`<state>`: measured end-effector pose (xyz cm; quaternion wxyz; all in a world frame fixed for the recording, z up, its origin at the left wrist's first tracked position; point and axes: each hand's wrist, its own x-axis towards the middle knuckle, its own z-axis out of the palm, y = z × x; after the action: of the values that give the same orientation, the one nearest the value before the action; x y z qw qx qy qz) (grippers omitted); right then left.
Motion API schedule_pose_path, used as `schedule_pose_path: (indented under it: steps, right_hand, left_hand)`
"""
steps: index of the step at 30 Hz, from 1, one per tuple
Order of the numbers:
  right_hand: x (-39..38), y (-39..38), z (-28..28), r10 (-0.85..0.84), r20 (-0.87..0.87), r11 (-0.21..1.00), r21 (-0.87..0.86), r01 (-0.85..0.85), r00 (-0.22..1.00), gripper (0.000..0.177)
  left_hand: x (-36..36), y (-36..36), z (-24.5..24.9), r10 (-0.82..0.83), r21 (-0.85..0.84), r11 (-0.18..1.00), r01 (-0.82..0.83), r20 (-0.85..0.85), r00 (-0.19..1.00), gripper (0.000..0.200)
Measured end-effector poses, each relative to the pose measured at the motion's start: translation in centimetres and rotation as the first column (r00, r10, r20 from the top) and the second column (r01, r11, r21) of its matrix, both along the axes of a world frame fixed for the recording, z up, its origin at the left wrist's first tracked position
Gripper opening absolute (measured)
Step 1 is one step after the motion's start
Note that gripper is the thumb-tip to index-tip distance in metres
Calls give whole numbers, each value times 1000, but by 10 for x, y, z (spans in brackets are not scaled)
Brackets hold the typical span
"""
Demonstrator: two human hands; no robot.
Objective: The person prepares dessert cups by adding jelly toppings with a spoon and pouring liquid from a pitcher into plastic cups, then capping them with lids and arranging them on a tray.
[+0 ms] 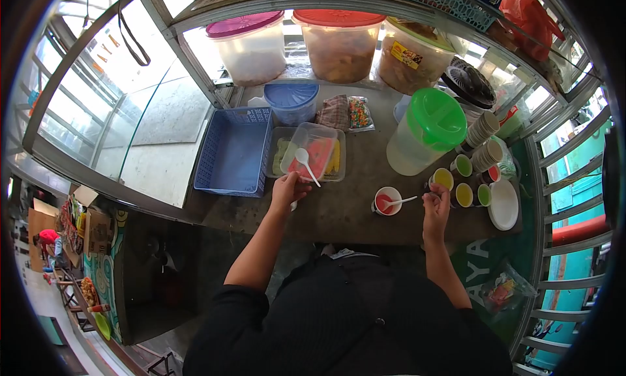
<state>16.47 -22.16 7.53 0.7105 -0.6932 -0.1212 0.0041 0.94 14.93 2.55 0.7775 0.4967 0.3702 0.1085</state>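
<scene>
My left hand (291, 191) is at the near edge of a clear container (312, 148) of red stuff, its fingers bent together; whether they grip the rim is hidden. A white spoon (308, 167) lies across that container, its handle end near my fingers. Yellow and green contents show in the tray (280, 133) beneath. My right hand (436, 206) is raised to the right of a paper cup (387, 201) with red contents, its fingers curled. From the cup a small white spoon (401, 201) sticks out toward that hand, not touching it. Cups of yellow (443, 178) and green (462, 166) stand beyond.
A blue basket (235, 151) is at the left. A green-lidded jug (427, 131) stands behind the cups, with stacked paper cups (483, 128) and white plates (503, 204) at the right. Large lidded tubs (338, 47) line the back. A distant person (47, 238) is far left.
</scene>
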Motion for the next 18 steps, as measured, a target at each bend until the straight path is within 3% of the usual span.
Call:
schedule_pose_path:
  steps: [4,7,10,13,18]
  right_hand:
    - [2,-4,0,13,-15,1000,8,-13,1000,32]
    - [1,-8,-1,14,-28,1000,4,-14,1000,33]
    - [0,-13,-1,17,-43,1000,0,-17,999,33]
    - [-2,-14,0,6,-27,1000,-6,-7,1000,32]
    - [-3,-20,1,-1,-24,1000,-19,1,1000,31]
  left_hand:
    - [11,10,-1,-6,80,997,7,-10,1000,26]
    - [21,29,18,-237,67,970,234,37,971,31]
    - [40,64,9,-326,131,937,325,-17,945,36]
    - [50,98,21,-413,113,894,433,-167,895,36]
    - [66,117,43,-481,222,755,617,-452,751,37]
